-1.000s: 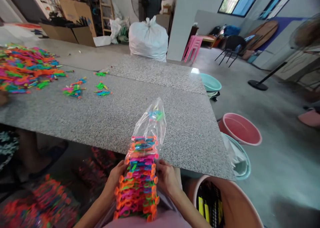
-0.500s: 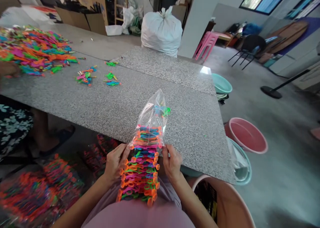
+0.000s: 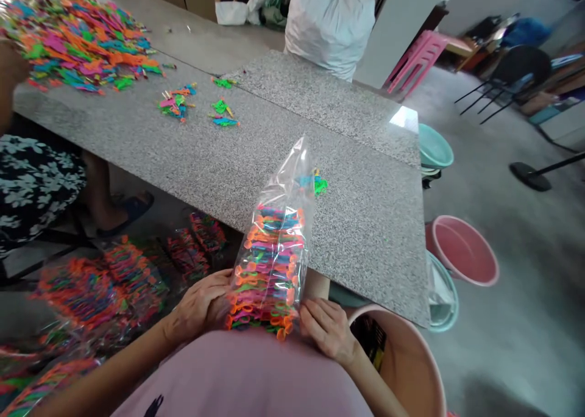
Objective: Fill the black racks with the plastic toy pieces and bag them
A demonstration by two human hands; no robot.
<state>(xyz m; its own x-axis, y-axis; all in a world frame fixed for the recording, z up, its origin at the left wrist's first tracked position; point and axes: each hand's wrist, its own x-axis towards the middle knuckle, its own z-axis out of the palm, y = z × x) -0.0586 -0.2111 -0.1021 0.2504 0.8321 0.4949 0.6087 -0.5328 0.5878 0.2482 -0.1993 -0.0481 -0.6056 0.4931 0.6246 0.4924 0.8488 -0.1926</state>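
Bag of clear, glossy plastic film (image 3: 292, 173) sleeves a ribbed stack of multicoloured plastic pieces with round orange ends (image 3: 269, 261); lower end close to your pink cloth shirt (image 3: 247, 374), peaked end over the speckled grey tabletop (image 3: 365, 222). Your left hand (image 3: 201, 304) and right hand (image 3: 326, 328) flank its lower sides, fingers curled partly closed; thumbs hidden, can't tell whether they pinch film. Best drawn down evenly, sides level; knobby ends could snag. Outward: small green plastic piece (image 3: 320, 186) just beside the bag; tangled multicoloured plastic heap (image 3: 91, 39) far left.
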